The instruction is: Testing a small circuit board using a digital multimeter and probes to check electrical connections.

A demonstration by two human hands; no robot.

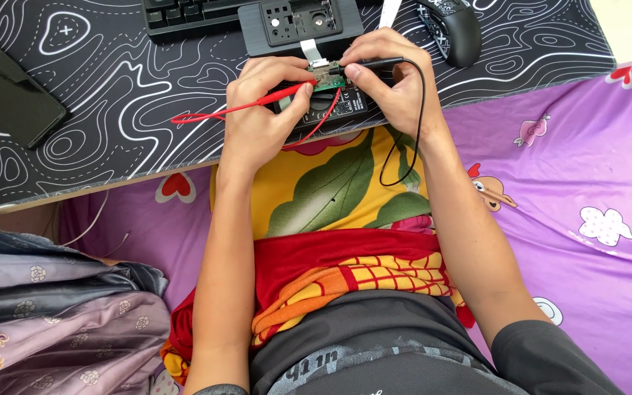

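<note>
Both forearms reach forward from the lap and meet at the near edge of a black desk mat [96, 139] with white contour lines. The left hand [261, 110] is curled, its thumb and forefinger pinched shut on a red test probe [283, 93], whose tip points right onto a small green circuit board [325, 75]. The right hand [393, 80] mirrors it, fingers clamped on a black test probe [374, 64] that points left at the same board. The board sits between the two sets of fingertips, above a black multimeter [338, 108] that the hands mostly hide; a white ribbon cable [310, 51] runs from the board up to a dark slab-shaped device [301, 25].

The red lead [206, 115] loops left over the mat; the black lead [415, 132] hangs off the mat's edge. Close behind the hands lie a keyboard [192, 14] and, just right, a black mouse [451, 29]. A dark phone [9, 91] lies well apart on the left, with open mat between.
</note>
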